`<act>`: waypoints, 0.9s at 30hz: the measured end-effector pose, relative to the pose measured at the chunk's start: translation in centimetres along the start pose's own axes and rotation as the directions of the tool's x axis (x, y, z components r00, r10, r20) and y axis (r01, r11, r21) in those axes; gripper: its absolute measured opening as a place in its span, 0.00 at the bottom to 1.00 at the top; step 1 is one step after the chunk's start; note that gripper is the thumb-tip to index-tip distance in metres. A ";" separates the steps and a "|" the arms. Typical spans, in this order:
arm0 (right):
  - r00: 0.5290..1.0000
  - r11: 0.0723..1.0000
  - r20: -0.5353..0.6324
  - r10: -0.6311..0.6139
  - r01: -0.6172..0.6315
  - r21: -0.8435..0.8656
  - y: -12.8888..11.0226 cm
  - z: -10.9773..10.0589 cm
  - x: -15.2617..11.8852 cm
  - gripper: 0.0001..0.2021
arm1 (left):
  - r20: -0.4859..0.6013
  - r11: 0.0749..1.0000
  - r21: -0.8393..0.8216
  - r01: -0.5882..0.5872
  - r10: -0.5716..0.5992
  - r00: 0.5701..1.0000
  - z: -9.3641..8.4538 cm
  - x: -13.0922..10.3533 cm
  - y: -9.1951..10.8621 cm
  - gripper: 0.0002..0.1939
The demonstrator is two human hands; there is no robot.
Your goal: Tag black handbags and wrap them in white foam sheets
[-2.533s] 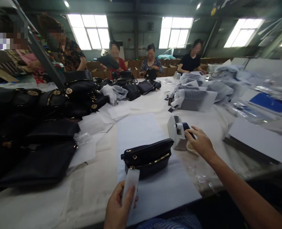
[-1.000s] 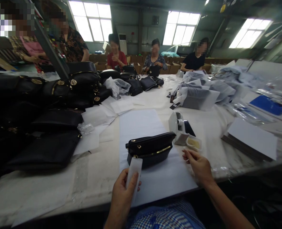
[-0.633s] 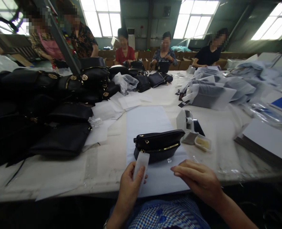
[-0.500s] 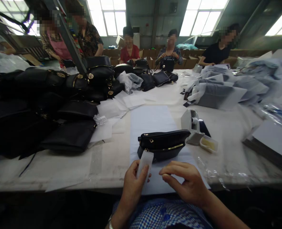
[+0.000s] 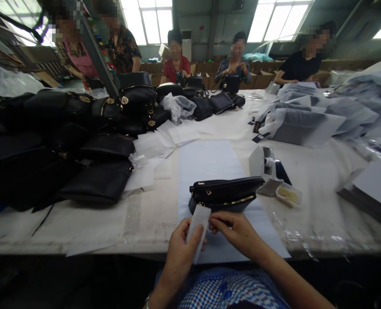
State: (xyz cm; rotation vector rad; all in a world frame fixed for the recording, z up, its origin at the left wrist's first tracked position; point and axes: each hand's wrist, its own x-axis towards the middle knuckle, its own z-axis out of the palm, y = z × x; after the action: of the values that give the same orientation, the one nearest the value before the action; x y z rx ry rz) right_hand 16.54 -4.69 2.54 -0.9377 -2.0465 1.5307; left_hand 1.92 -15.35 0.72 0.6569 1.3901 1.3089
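Pinching a white strip between thumb and fingers of the left hand, closed firmly round the lower part. Holding the right hand just beside the strip's right edge, fingers curled and narrowed at the tips; cannot tell whether gripping anything small or touching the strip. Working on the strip's edge with both hands, by the look of it, perhaps pressing or fastening; calling next, most likely, for a steady left grip and light, exact pressure from the right fingertips. Facing a black bag just beyond both hands, set on white paper; overlapping the bag's lower left front with the strip's slanted upper end, contact unclear. Finding, near the bag's right end, a tape dispenser and a small dish with yellowish contents. Looking farther out, past piled black bags on the left and tissue-wrapped bundles on the right, to co-workers opposite.
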 end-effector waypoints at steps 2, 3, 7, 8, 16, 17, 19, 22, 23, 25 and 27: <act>0.999 0.999 0.038 -0.023 0.021 0.049 0.1 -0.1 0.0 0.12 | 0.021 0.999 -0.041 0.015 -0.014 1.000 0.0 -0.1 0.1 0.19; 0.998 0.998 0.042 -0.037 0.035 0.050 0.2 0.0 0.0 0.12 | 0.030 0.998 -0.055 0.023 -0.021 0.999 0.1 -0.1 0.1 0.19; 0.997 0.997 -0.011 -0.079 0.079 0.003 0.2 1.1 0.3 0.12 | 0.048 0.995 -0.077 0.058 -0.055 0.997 0.2 0.1 0.2 0.20; 0.996 0.997 -0.041 -0.082 0.081 -0.014 0.2 1.4 0.3 0.12 | 0.048 0.995 -0.069 0.068 -0.065 0.997 0.3 0.2 0.2 0.20; 0.983 0.993 -0.172 -0.066 0.049 -0.106 0.9 3.1 0.7 0.11 | 0.011 0.996 0.013 0.083 -0.083 0.996 0.1 0.3 0.4 0.21; 0.983 0.994 -0.175 -0.052 0.035 -0.104 1.0 3.2 0.8 0.11 | 0.012 0.996 0.012 0.086 -0.086 0.996 0.1 0.2 0.4 0.22; 0.987 0.997 -0.159 -0.004 -0.008 -0.073 1.1 3.4 1.2 0.10 | 0.015 0.996 0.004 0.094 -0.094 0.995 0.2 0.1 0.4 0.22; 0.989 0.997 -0.125 0.075 -0.076 -0.003 1.2 3.5 1.6 0.09 | 0.017 0.995 -0.008 0.098 -0.098 0.995 0.2 -0.1 0.3 0.22; 0.989 0.996 -0.118 0.085 -0.084 0.009 1.2 3.5 1.6 0.09 | 0.014 0.996 -0.010 0.092 -0.091 0.996 0.2 -0.2 0.3 0.22; 0.991 0.997 -0.112 0.070 -0.068 0.022 1.2 3.1 1.2 0.09 | 0.007 0.997 -0.008 0.072 -0.072 0.997 0.2 -0.2 0.1 0.22; 0.993 0.996 -0.108 0.053 -0.045 0.077 1.1 2.6 0.4 0.11 | 0.002 0.999 0.001 0.053 -0.053 0.999 0.2 -0.1 -0.1 0.21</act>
State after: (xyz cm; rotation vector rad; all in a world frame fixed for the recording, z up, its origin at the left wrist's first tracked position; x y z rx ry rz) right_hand 14.78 -5.92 0.66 -1.0269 -1.8906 1.5342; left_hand 2.14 -15.42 0.74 0.6173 1.3973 1.2657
